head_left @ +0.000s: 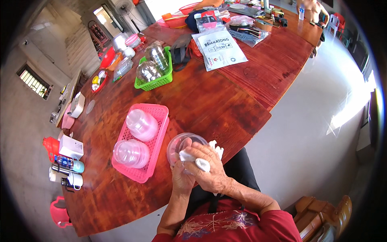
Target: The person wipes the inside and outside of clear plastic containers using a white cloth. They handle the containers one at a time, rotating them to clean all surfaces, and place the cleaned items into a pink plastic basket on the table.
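Note:
Over the table's near edge my two hands are pressed close together. My right hand (211, 171) is closed round a crumpled white cloth (202, 164), parts of which stick out between the fingers. My left hand (183, 179) is closed just beside it, thumb and fingers bent up; what it grips is mostly hidden behind the right hand. Round clear plastic bowls (172, 146) lie just beyond the hands, partly covered by them. More white crumpled material (217, 149) shows to the right of them. Left of the hands, a pink plastic basket (142, 177) holds two stacks of clear plastic bowls (133, 153).
A green basket (155, 84) with clear domed containers stands farther back on the brown wooden table (209, 109). Beyond it lies a white printed bag (221, 48). Bottles and cups (72, 165) line the left edge. A wooden chair (322, 215) is at lower right; another person (312, 12) is far right.

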